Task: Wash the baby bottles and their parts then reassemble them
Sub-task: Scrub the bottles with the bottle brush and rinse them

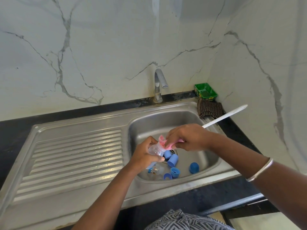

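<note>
Bottle: clear baby bottle (153,151) tilted over the sink basin, mouth pointing up and right toward my other hand.
Left hand: my left hand (146,153) is wrapped round the bottle's body, fingers curled and clamped on it.
Right hand: my right hand (187,138) grips the bottle brush near its head, fingers closed round it.
Brush: pink sponge head (163,143) sits right at the bottle's mouth; the long white handle (226,115) sticks out behind my hand, up and right over the sink's edge.
Sink: steel sink (196,117) with a ribbed drainboard (78,156) on the left.
Loose parts: blue caps and rings (172,161) lie on the basin floor by the drain, one blue cap (194,167) apart to the right; a second clear bottle (154,171) lies below my left hand.
Tap: chrome tap (158,85) stands behind the basin; I see no water stream.
Corner: green tub (205,90) against the wall, checked cloth (210,110) just in front of it.
Wrist: silver bangle (260,169) on my right forearm.
</note>
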A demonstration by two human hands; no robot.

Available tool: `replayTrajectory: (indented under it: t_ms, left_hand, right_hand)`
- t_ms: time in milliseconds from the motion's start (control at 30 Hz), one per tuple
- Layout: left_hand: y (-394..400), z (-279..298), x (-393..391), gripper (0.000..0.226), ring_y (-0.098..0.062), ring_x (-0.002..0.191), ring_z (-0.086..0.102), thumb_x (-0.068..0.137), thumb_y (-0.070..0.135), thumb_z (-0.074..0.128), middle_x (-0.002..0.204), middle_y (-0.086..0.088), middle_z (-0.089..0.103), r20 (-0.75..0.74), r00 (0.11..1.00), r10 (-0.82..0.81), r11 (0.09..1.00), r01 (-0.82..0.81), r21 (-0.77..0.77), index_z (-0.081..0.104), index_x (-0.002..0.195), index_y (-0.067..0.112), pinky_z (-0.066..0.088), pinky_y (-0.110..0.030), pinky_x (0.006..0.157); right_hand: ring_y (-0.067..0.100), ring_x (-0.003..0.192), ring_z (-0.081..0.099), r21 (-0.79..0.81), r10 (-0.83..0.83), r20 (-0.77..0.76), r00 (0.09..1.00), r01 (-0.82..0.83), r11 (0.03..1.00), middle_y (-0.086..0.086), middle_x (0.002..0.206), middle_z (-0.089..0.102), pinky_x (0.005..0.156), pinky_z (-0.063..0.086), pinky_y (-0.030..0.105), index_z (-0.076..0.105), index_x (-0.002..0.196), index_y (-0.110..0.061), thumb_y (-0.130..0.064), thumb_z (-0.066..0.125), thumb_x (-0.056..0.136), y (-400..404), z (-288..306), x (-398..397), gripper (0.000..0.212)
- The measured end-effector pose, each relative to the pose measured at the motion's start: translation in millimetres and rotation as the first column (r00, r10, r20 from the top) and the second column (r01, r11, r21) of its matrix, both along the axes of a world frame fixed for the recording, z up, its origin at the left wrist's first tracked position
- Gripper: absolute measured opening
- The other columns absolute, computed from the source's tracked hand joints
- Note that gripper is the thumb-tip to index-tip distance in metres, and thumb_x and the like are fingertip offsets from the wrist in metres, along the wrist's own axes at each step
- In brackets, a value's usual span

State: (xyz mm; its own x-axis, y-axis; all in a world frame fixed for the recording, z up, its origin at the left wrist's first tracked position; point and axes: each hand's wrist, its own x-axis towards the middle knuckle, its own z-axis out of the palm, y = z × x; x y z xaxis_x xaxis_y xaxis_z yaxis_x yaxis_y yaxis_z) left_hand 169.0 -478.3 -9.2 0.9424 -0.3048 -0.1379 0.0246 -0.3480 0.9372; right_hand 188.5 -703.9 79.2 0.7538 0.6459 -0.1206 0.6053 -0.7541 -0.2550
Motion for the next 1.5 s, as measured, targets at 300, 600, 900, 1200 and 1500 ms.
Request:
replayTrajectory:
  t_ms: [300, 600, 900, 1200, 1500]
  left_hand:
    - [5.3, 7.7, 1.6, 0.046, -0.001, 0.083, 0.062, 0.066, 0.017, 0.088, 0.09, 0.021, 0.066, 0.177, 0.984, 0.016, 0.993, -0.037, 0.116, 0.054, 0.093, 0.03, 0.048, -0.019, 0.071]
    - [0.3, 3.2, 0.0, 0.046, -0.003, 0.083, 0.064, 0.065, 0.023, 0.09, 0.091, 0.015, 0.068, 0.164, 0.986, -0.021, 0.991, -0.001, 0.134, 0.055, 0.092, 0.035, 0.048, -0.022, 0.071]
    - [-0.6, 5.4, 3.1, 0.045, -0.005, 0.093, 0.064, 0.066, 0.03, 0.086, 0.098, 0.014, 0.069, 0.308, 0.949, -0.072, 0.972, -0.003, 0.237, 0.06, 0.103, 0.028, 0.054, -0.038, 0.083]
    - [8.7, 13.4, 9.4, 0.049, 0.0, 0.096, 0.065, 0.065, 0.025, 0.092, 0.101, 0.02, 0.069, 0.261, 0.961, -0.091, 0.98, 0.041, 0.193, 0.065, 0.107, 0.028, 0.05, -0.019, 0.083]
    - [-9.3, 19.7, 23.7, 0.054, -0.002, 0.097, 0.067, 0.062, 0.033, 0.092, 0.103, 0.017, 0.072, 0.154, 0.975, -0.158, 0.95, 0.107, 0.294, 0.071, 0.111, 0.029, 0.055, -0.034, 0.09]
  right_hand:
    - [0.008, 0.112, 0.062, 0.203, -0.155, -0.315, 0.936, 0.226, 0.953, -0.01, 0.123, 0.068, 0.1, 0.049, 0.036, 0.061, 0.132, -0.03, -0.026, 0.068, 0.093, 3.0, -12.2, 14.8, 0.04]
    - [0.004, 0.109, 0.058, -0.007, -0.136, -0.219, 0.966, 0.138, 0.99, -0.021, 0.116, 0.063, 0.094, 0.05, 0.035, 0.06, 0.129, -0.047, -0.036, 0.054, 0.099, 7.5, -4.3, 12.5, 0.032]
    - [0.011, 0.065, 0.06, 0.091, -0.336, -0.271, 0.902, 0.372, 0.924, -0.008, 0.074, 0.063, 0.059, 0.048, 0.027, 0.06, 0.09, -0.026, -0.038, 0.067, 0.085, 24.3, -13.2, 11.5, 0.015]
    - [0.008, 0.078, 0.067, 0.149, -0.139, -0.419, 0.897, 0.219, 0.964, -0.001, 0.103, 0.067, 0.074, 0.051, 0.026, 0.06, 0.111, -0.019, -0.015, 0.075, 0.085, -11.2, -14.4, 29.1, 0.031]
    - [0.015, 0.088, 0.065, -0.004, -0.064, -0.177, 0.982, 0.065, 0.998, -0.008, 0.088, 0.069, 0.077, 0.044, 0.028, 0.073, 0.106, -0.022, -0.036, 0.06, 0.096, -31.5, -28.6, 42.8, 0.022]
